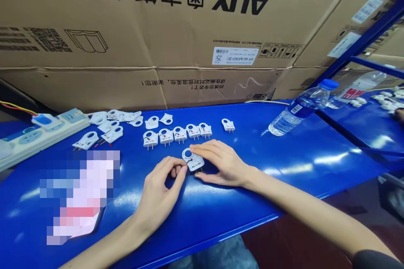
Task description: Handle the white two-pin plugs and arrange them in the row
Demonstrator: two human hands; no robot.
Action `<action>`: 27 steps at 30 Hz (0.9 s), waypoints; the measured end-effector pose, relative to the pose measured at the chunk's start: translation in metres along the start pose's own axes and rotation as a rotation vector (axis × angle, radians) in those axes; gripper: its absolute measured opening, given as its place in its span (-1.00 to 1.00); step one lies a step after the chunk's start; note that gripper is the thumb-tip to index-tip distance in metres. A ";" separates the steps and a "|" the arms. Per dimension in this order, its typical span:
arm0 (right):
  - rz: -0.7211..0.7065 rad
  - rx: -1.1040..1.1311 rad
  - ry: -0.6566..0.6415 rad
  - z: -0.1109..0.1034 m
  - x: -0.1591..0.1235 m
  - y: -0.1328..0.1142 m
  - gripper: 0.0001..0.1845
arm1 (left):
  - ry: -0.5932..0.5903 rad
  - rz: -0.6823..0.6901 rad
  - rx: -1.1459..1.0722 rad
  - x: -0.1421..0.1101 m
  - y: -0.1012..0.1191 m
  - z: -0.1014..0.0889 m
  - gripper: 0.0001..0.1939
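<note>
A small white plug part (pixel 192 160) with a round ring and a red dot sits between my two hands on the blue table (pixel 284 164). My right hand (pixel 221 163) grips it from the right, fingers laid over its top and thumb below. My left hand (pixel 160 191) has its fingers curled in a pinch at the part's left edge, touching it. Just beyond, a row of several like white plugs (pixel 177 134) lies with prongs toward me, and one more plug (pixel 228 125) lies apart on the right.
A loose heap of white plug parts (pixel 109 128) lies at the left by a white power strip (pixel 38 134). A clear water bottle (pixel 299 107) lies on its side at the right. Large cardboard boxes (pixel 176 29) stand behind the table. A blurred patch covers the near left.
</note>
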State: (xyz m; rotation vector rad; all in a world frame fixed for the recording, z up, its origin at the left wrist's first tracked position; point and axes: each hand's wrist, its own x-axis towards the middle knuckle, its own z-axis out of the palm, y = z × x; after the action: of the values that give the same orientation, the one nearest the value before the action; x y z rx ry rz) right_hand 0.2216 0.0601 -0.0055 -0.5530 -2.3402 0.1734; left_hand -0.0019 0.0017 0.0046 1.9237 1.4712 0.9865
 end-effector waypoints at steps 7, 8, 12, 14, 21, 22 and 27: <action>-0.001 -0.002 -0.017 -0.002 0.001 0.001 -0.40 | 0.033 0.039 0.011 0.001 0.000 0.000 -0.76; -0.004 -0.005 -0.015 -0.002 0.001 0.001 -0.40 | 0.034 0.044 0.015 0.001 0.000 0.000 -0.76; 0.003 -0.028 -0.022 -0.003 0.001 0.000 -0.42 | 0.038 0.063 0.024 0.000 -0.001 -0.001 -0.77; 0.018 -0.052 -0.031 -0.003 0.001 0.000 -0.44 | 0.039 0.060 0.032 0.000 -0.001 -0.001 -0.77; 0.032 -0.102 -0.025 0.000 0.000 0.000 -0.47 | 0.022 0.053 0.063 -0.001 -0.001 -0.001 -0.78; 0.032 -0.113 -0.026 0.000 0.000 -0.001 -0.47 | 0.025 0.060 0.063 0.000 -0.001 -0.001 -0.78; 0.028 -0.163 -0.031 -0.001 0.001 -0.002 -0.48 | 0.034 0.095 0.053 -0.001 -0.003 0.000 -0.83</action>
State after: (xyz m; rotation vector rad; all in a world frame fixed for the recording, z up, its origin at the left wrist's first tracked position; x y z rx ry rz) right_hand 0.2210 0.0585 -0.0038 -0.6664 -2.3917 0.0039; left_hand -0.0038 0.0021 0.0019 2.0409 1.4501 1.0364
